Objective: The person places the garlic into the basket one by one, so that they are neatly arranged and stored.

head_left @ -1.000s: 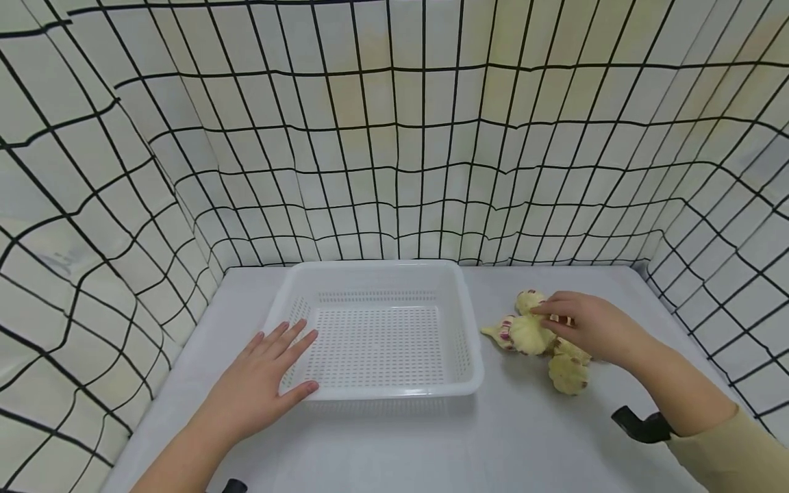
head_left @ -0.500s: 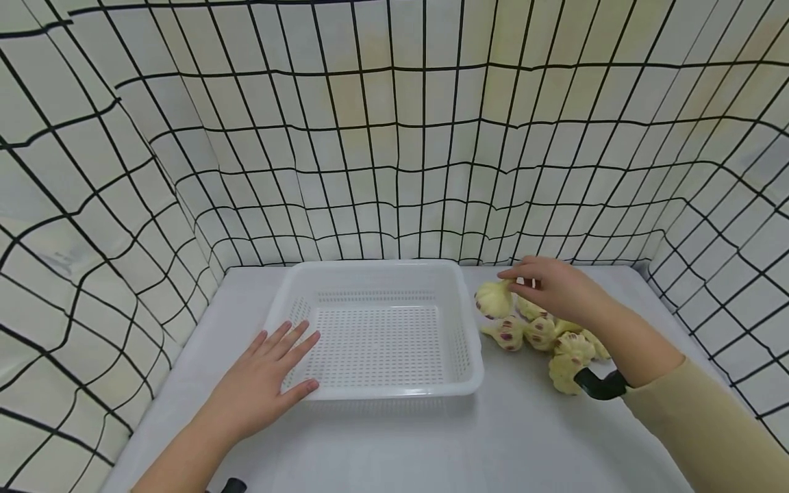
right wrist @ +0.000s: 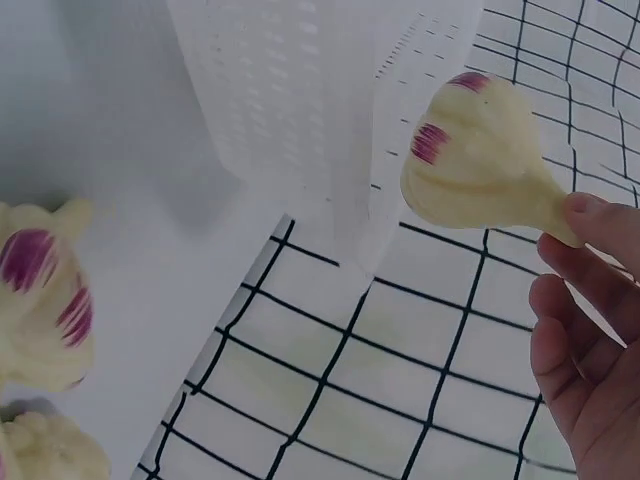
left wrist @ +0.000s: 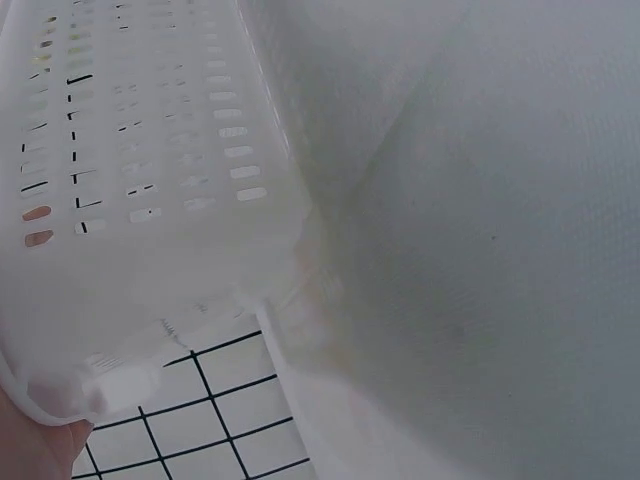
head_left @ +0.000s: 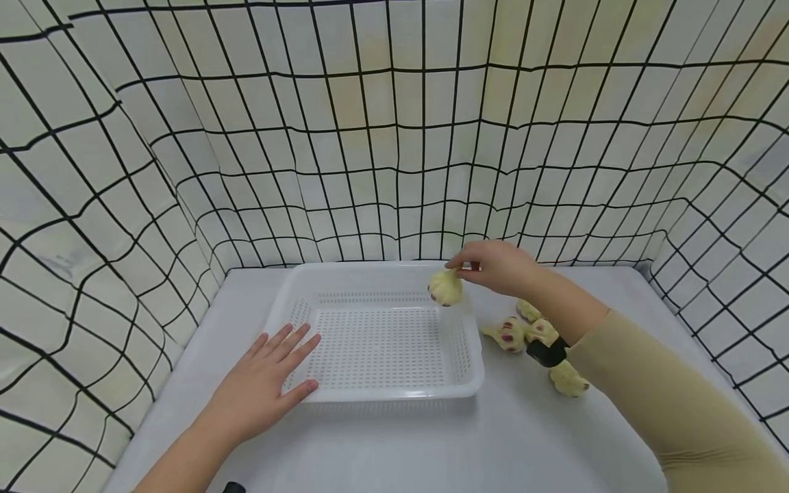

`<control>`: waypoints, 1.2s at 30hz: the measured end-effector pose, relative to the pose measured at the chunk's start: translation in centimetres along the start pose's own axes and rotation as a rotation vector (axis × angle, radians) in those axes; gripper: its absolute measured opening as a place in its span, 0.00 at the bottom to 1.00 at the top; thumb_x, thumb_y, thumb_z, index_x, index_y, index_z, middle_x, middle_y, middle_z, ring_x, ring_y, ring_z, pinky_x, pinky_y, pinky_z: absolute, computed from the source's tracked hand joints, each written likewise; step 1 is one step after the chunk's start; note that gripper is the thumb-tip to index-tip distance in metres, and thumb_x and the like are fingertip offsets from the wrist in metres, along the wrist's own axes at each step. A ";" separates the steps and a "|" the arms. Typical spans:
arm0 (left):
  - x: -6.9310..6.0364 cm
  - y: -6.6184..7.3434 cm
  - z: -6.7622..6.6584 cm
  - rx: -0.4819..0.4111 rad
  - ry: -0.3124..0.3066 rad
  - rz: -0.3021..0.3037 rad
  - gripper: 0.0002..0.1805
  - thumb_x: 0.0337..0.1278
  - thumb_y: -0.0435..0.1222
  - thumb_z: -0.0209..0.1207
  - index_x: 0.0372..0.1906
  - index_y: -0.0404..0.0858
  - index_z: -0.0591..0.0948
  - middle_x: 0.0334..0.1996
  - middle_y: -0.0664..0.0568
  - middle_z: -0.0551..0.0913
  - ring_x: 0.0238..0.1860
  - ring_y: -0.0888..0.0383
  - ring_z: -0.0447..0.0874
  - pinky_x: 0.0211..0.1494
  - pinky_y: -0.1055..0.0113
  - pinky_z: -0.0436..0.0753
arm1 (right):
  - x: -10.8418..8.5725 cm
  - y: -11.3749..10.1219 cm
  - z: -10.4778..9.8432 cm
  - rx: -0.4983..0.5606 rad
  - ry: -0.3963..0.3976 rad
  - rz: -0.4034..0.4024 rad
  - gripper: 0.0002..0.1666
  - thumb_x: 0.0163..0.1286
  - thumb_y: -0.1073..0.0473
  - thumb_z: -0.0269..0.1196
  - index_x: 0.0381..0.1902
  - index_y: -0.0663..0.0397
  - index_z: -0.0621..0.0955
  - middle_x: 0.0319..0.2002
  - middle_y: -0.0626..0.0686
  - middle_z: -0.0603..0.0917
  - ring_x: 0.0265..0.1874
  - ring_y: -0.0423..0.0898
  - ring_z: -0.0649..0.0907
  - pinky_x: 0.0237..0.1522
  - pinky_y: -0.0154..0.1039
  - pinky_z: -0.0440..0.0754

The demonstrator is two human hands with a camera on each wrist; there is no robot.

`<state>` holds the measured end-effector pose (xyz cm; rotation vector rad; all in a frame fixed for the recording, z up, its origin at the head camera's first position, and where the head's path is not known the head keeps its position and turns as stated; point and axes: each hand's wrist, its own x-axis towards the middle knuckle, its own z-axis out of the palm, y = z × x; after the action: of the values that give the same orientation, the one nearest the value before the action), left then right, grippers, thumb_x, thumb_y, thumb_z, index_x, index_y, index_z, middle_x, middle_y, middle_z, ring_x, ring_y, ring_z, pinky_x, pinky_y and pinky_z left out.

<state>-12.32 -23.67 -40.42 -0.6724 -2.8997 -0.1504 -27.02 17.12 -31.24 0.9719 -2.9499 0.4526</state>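
A white perforated plastic basket (head_left: 376,393) stands on the table. Over its far right corner, my right hand (head_left: 496,266) pinches a garlic bulb (head_left: 445,287) by its stem, with the round end hanging down. The right wrist view shows the same garlic bulb (right wrist: 475,155), pale with purple streaks, between thumb and fingers. My left hand (head_left: 261,380) lies with spread, straight fingers on the basket's left front rim. In the left wrist view only a bit of that hand (left wrist: 35,440) shows beside the basket wall.
Several more garlic bulbs (head_left: 509,334) lie on the table right of the basket, partly hidden by my right forearm. White walls with a black grid (head_left: 394,168) enclose the back and sides of the white table (head_left: 382,452).
My right hand has lifted a garlic bulb from the pile and carried it left to above the basket's right rim. My left hand has stayed in place.
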 end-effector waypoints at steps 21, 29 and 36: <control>0.0 -0.5 0.6 -0.006 0.005 -0.009 0.39 0.65 0.62 0.53 0.76 0.51 0.64 0.77 0.54 0.57 0.77 0.46 0.51 0.78 0.47 0.47 | 5.9 -1.5 3.9 -0.195 -0.266 -0.050 0.14 0.71 0.55 0.64 0.52 0.42 0.87 0.49 0.42 0.86 0.51 0.42 0.83 0.55 0.41 0.80; 0.1 -0.4 0.6 0.000 0.010 -0.004 0.39 0.65 0.64 0.51 0.76 0.51 0.64 0.77 0.54 0.58 0.77 0.46 0.52 0.77 0.45 0.51 | 6.5 -1.2 5.2 -0.244 -0.335 -0.044 0.13 0.71 0.56 0.64 0.51 0.43 0.87 0.50 0.42 0.86 0.52 0.42 0.82 0.56 0.41 0.80; 0.1 -0.4 0.6 0.000 0.011 -0.005 0.39 0.65 0.63 0.52 0.76 0.51 0.65 0.77 0.54 0.58 0.77 0.46 0.52 0.76 0.45 0.51 | 6.6 -0.9 5.6 -0.277 -0.332 -0.041 0.13 0.72 0.56 0.63 0.51 0.43 0.87 0.49 0.43 0.86 0.51 0.43 0.82 0.54 0.42 0.81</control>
<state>-12.63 -23.92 -41.05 -0.6620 -2.8912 -0.1540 -31.33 11.08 -35.80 1.1649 -3.1462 -0.1322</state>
